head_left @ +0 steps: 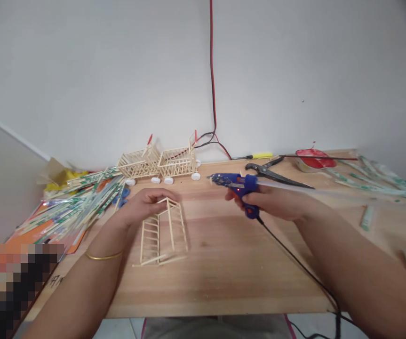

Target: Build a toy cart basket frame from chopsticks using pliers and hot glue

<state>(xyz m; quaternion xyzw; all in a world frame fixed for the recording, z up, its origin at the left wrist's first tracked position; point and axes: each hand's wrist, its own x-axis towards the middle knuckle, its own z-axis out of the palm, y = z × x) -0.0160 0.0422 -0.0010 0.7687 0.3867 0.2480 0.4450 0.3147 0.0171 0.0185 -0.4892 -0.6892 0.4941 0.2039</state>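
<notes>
My left hand (151,202) is closed on the far end of a small frame of thin wooden sticks (170,228), which stands on the wooden table with slatted sides. Around its grip of a blue hot glue gun (240,186), my right hand (280,200) is wrapped. The gun's nozzle points left, apart from the stick frame, and a small red light shows on its body. A clear glue stick (283,186) juts from its back. Behind the hands stand two small stick carts, a left cart (139,162) and a right cart (178,162), with white wheels and red handles.
Wrapped chopsticks (72,212) lie heaped at the left. Black pliers (276,174), a yellow-handled tool (262,156) and a red-topped container (315,160) are at the back right. Torn wrappers (382,179) lie far right. The gun's black cord (294,256) runs over the front edge.
</notes>
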